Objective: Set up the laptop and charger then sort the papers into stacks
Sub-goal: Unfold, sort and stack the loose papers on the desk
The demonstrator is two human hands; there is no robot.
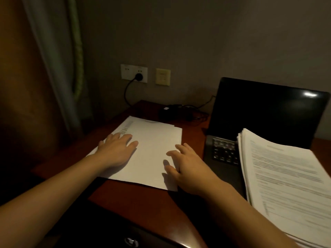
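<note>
The low stack [154, 140] lies flat on the tabletop [136, 199] just left of the laptop [259, 111]. Its long axis runs away from the person toward the wall, skewed a little leftward. The top sheet is white and nearly blank, with a strip of faint print along its far left edge. A sheet beneath pokes out at the far right corner, so the edges are not squared.

The left grip [116, 149] lies palm down on the stack's left half, fingers straight, holding nothing. The right grip [186, 165] is open too, fingers spread, their tips on the sheet by its right edge.

The pile [286, 176] is far thicker and covered in lines of print. It sits on the laptop's keyboard and hides all but the leftmost keys. Its long axis also runs near to far. It lies to the right of both grips, and the right one is plainly nearer. I judge the next sheet comes from there, by a rightward reach, while the left pins the stack.

The laptop's lid is up and its screen is dark. Behind and left of the laptop the charger [172, 111] rests on the tabletop, its cable rising to a plug [138, 76] in the wall socket [134, 73]. A thin lead runs toward the lid, but I cannot tell whether it is connected.
</note>
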